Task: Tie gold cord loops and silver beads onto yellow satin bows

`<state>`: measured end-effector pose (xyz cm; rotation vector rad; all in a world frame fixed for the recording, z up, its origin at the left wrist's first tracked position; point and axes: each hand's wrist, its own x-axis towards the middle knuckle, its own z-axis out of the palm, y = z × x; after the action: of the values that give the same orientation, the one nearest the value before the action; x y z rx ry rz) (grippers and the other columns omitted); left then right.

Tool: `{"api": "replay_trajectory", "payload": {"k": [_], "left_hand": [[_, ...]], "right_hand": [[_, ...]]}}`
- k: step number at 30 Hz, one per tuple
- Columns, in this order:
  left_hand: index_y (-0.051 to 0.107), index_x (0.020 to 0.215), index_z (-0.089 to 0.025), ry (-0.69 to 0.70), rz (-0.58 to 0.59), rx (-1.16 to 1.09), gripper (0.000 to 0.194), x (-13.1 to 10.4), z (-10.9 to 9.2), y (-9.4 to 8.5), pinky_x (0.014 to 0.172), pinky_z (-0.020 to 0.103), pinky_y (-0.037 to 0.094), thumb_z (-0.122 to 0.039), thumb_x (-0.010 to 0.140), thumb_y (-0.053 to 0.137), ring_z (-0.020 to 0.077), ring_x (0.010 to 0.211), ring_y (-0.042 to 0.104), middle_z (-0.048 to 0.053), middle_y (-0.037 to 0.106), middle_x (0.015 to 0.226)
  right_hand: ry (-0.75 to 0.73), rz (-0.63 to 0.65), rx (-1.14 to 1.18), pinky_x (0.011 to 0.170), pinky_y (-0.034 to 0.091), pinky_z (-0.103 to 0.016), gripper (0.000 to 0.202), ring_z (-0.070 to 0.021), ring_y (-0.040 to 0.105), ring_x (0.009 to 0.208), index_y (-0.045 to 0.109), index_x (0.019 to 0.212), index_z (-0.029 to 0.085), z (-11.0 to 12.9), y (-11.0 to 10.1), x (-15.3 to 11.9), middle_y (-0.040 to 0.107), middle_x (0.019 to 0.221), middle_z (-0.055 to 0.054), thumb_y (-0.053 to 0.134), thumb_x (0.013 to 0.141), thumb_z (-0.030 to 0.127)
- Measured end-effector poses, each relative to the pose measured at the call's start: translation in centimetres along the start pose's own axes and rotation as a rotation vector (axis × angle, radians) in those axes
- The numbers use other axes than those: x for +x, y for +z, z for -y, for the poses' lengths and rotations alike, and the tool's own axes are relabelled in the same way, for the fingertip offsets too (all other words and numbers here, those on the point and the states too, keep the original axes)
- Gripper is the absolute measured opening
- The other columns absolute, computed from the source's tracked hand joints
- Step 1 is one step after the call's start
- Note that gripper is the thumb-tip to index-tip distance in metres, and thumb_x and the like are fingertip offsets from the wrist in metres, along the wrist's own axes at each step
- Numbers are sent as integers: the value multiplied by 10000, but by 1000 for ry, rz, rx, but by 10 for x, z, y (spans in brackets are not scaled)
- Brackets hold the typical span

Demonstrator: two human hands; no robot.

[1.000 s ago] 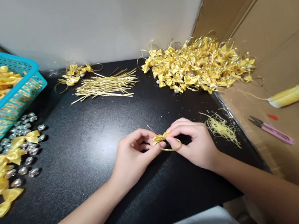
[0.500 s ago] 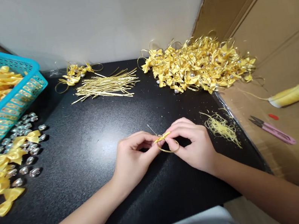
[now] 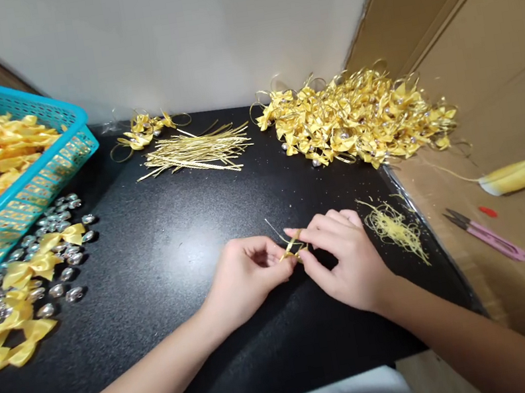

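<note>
Between my two hands, over the front middle of the black table, is a small yellow bow [image 3: 289, 256] with a gold cord loop. My left hand [image 3: 250, 275] pinches the bow's left side between thumb and fingers. From the right, my right hand [image 3: 346, 256] has its thumb and index finger closed on the bow's other side and its cord. A thin, needle-like strand [image 3: 274, 228] sticks up and left from the bow. My fingertips hide much of the piece.
At left, a blue basket [image 3: 21, 180] holds yellow bows, with silver bells [image 3: 75, 294] and loose bows nearby. Gold cords [image 3: 199, 150] lie at the back. Finished-looking bows [image 3: 345, 119] are heaped back right, thread scraps [image 3: 393, 225] below. Pink snips [image 3: 494, 238] and a thread spool [image 3: 515, 174] lie right.
The bow has turned in my fingers, and its cord loop no longer hangs below it. My right index finger has lifted. The whole view has shifted slightly.
</note>
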<state>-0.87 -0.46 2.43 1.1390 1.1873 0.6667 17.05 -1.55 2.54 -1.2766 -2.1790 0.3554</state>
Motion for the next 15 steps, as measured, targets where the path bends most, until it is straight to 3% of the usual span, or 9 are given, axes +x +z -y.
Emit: {"api": "replay_trajectory", "payload": {"k": [3, 6, 12, 15], "left_hand": [[591, 561, -125, -132, 83, -89, 261, 2, -5, -4, 467, 141, 413, -268, 609, 805, 60, 454, 520, -27, 579, 475], [577, 539, -122, -172, 98, -110, 285, 4, -7, -5, 461, 137, 419, -254, 572, 828, 54, 445, 516, -27, 579, 475], [560, 540, -130, -157, 93, -68, 232, 5, -5, -5, 452, 138, 409, -228, 619, 755, 57, 439, 513, -29, 567, 470], [578, 562, -129, -103, 24, 6, 159, 6, -3, -5, 458, 137, 397, -200, 634, 701, 58, 450, 519, -22, 586, 493]], "right_hand": [[5, 124, -9, 784, 278, -373, 142, -158, 510, 774, 711, 867, 215, -2, -5, 3, 640, 802, -13, 570, 851, 204], [-5, 147, -18, 784, 266, -374, 151, -157, 498, 782, 689, 770, 212, -3, -7, 4, 618, 803, -12, 571, 864, 217], [-39, 104, -81, 826, 283, -398, 135, -182, 474, 839, 653, 790, 204, 2, -8, 2, 582, 861, -35, 553, 882, 210], [-50, 175, -48, 841, 303, -405, 111, -204, 460, 909, 611, 798, 193, 8, -16, 1, 566, 944, -55, 543, 884, 213]]}}
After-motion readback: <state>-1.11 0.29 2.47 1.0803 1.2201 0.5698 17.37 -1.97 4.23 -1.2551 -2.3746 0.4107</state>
